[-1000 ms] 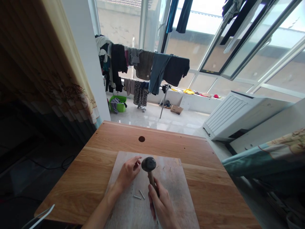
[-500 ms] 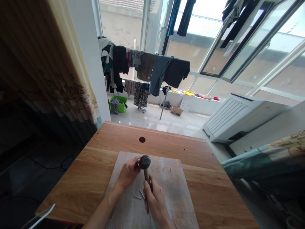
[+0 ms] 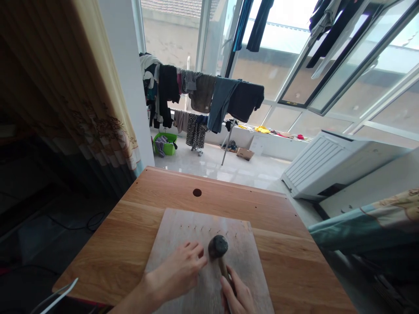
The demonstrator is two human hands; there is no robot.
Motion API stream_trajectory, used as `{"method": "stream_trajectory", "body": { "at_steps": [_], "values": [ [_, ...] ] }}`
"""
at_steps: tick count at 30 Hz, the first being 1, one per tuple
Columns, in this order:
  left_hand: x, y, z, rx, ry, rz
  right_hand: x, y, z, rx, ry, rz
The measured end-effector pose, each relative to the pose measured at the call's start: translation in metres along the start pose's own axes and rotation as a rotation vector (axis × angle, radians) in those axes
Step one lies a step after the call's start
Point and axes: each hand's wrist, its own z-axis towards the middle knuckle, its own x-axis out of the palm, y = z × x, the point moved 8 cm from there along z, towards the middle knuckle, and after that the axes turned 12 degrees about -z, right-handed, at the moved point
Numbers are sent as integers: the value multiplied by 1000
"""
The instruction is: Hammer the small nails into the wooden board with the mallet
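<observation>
My right hand (image 3: pixel 238 293) is wrapped around the handle of a mallet (image 3: pixel 218 247) with a dark, rounded head, held above a pale wooden board (image 3: pixel 255 264). To the left of the mallet, my left hand (image 3: pixel 183 268) hovers low over the board, its fingers loosely bent and slightly apart, with nothing visible in them. A row of several thin nails (image 3: pixel 210 230) stands in the board near its far edge, beyond both hands. The part of the board under my left hand is hidden.
The board lies on a wooden tabletop (image 3: pixel 121 235) with a round hole (image 3: pixel 197 192) near its far edge. Beyond stand a clothes rack with laundry (image 3: pixel 203 93), a green basket (image 3: pixel 170 148) and a white cabinet-like unit (image 3: pixel 322 163). Curtains (image 3: pixel 98 87) hang at the left.
My left hand has let go at the nail row and come back toward me. The mallet has moved right and nearer, uncovering the row. Loose nails on the board are now hidden from sight.
</observation>
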Motion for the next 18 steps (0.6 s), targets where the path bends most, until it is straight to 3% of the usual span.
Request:
{"method": "stream_trajectory", "body": {
  "at_steps": [3, 6, 11, 15, 18],
  "values": [
    [13, -11, 6, 47, 87, 84, 13, 5, 6, -2, 86, 31],
    [20, -12, 12, 48, 67, 109, 23, 6, 9, -20, 147, 98],
    [26, -9, 14, 24, 61, 74, 14, -2, 9, -21, 123, 58],
    [16, -2, 9, -4, 49, -63, 6, 1, 7, -20, 37, 10],
    [-4, 23, 7, -117, -82, -303, 12, 5, 6, -31, 53, -1]
  ]
}}
